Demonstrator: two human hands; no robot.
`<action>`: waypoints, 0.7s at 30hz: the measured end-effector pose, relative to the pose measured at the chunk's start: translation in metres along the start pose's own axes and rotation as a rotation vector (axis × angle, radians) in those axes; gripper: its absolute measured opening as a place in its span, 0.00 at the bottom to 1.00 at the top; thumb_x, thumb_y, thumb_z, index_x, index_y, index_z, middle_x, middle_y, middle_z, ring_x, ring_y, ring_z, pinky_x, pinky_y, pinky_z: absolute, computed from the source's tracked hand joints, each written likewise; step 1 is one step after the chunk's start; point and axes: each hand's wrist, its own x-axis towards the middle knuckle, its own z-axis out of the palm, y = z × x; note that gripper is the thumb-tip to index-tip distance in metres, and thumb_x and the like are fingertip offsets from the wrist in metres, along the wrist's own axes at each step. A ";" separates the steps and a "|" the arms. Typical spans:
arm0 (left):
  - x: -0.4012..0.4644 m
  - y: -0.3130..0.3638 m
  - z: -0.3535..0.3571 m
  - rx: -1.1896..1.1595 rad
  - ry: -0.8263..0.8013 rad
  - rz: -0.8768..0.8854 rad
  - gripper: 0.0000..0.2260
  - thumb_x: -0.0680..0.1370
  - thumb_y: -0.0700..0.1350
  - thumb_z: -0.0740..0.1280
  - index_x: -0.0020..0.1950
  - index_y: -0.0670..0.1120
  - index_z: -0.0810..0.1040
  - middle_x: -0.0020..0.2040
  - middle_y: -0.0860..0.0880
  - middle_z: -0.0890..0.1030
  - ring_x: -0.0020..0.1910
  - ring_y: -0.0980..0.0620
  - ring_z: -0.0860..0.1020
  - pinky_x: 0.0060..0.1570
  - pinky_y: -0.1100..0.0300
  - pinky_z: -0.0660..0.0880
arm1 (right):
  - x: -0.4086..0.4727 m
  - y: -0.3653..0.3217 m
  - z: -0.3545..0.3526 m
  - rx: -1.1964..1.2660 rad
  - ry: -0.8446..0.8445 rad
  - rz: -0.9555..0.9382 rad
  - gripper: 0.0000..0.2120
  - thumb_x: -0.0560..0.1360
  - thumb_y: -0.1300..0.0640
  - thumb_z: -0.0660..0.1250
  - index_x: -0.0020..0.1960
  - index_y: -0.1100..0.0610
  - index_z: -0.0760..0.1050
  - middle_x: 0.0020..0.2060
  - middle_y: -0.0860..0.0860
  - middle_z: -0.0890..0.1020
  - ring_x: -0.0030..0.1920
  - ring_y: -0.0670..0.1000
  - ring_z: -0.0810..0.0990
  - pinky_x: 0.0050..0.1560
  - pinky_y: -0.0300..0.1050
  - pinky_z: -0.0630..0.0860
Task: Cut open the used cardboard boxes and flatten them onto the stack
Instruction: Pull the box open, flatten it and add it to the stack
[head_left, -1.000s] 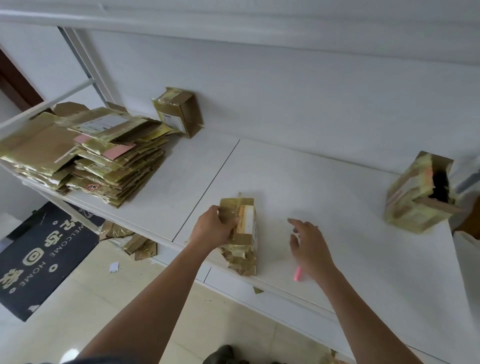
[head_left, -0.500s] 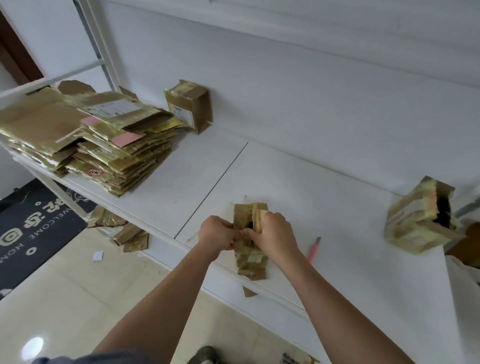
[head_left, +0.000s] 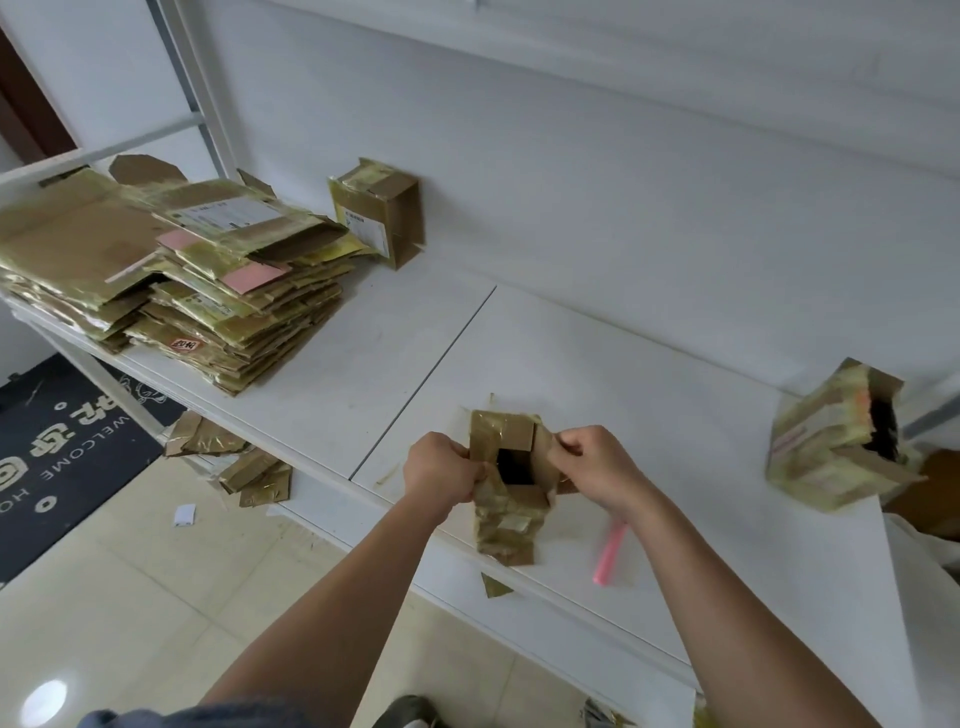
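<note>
Both hands pull a small taped box apart at the front edge of a white shelf.

The left hand and right hand each curl tight around an opposite top flap, the dark opening between them. Tape could give suddenly, tearing the cardboard or jerking the box off the edge just below the wrists. A pink cutter lies under the right wrist; the flat stack sits well off to the left.
</note>
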 end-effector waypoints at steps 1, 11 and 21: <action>0.000 0.000 -0.001 0.002 -0.001 0.003 0.03 0.70 0.39 0.74 0.37 0.41 0.84 0.36 0.43 0.85 0.31 0.48 0.83 0.42 0.51 0.83 | 0.000 0.003 -0.003 0.065 -0.018 0.020 0.19 0.80 0.57 0.64 0.38 0.71 0.68 0.32 0.56 0.70 0.35 0.52 0.71 0.42 0.53 0.80; -0.012 0.006 0.008 0.215 0.041 0.103 0.06 0.72 0.43 0.72 0.44 0.41 0.85 0.33 0.45 0.81 0.28 0.50 0.75 0.28 0.63 0.71 | -0.009 0.000 -0.018 0.278 -0.043 0.275 0.08 0.80 0.60 0.62 0.58 0.56 0.74 0.48 0.54 0.82 0.42 0.50 0.82 0.38 0.42 0.79; -0.021 0.014 0.011 0.395 0.142 0.250 0.05 0.75 0.50 0.70 0.44 0.51 0.84 0.30 0.53 0.77 0.28 0.54 0.71 0.24 0.64 0.63 | 0.002 -0.005 -0.003 -0.190 0.393 -0.046 0.14 0.80 0.59 0.64 0.40 0.68 0.75 0.35 0.61 0.79 0.36 0.55 0.76 0.36 0.46 0.68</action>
